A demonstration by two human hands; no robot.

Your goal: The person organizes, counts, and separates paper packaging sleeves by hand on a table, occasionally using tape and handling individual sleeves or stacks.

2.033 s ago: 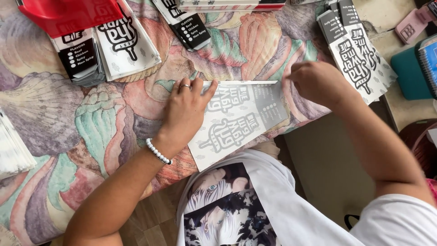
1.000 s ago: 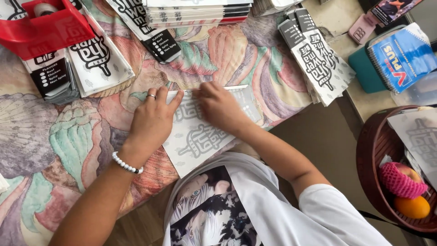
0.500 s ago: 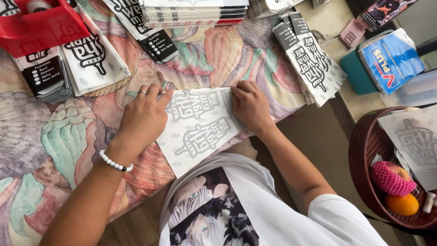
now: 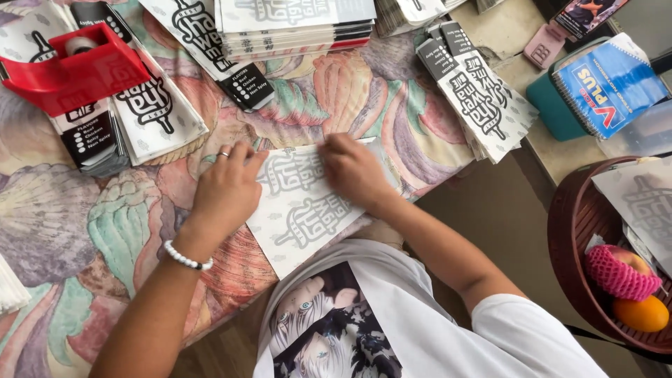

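**Two flat hands on a printed paper sheet**

A white paper sheet (image 4: 306,210) with grey outlined lettering lies flat near the table's front edge, its lower corner reaching over that edge toward the person's white printed shirt (image 4: 364,315). The left hand (image 4: 227,187) rests palm down on the sheet's left border, fingers laid close together and straight, gripping nothing; a thin ring sits on one finger and a white bead bracelet (image 4: 186,257) circles the wrist. The right hand (image 4: 353,170) presses on the sheet's upper right part, fingers bent slightly and pointing toward 10 o'clock, flat against the paper rather than closed around it.

The table wears a soft cloth (image 4: 105,231) patterned with large shells in green, pink and purple. At 10 o'clock from the hands stands a glossy red plastic tape dispenser (image 4: 73,70) over fanned stacks of flat paper packets (image 4: 150,105) in white and black. At 12 o'clock sits a squared pile of the same packets (image 4: 294,28). At 2 o'clock another slanted stack (image 4: 483,94) lies near the cloth's edge, and past it a spiral-bound blue notebook (image 4: 616,84) on a teal box. At 4 o'clock a round dark-brown bowl (image 4: 570,231) holds an orange (image 4: 640,313) and a fruit in pink foam netting (image 4: 616,273).
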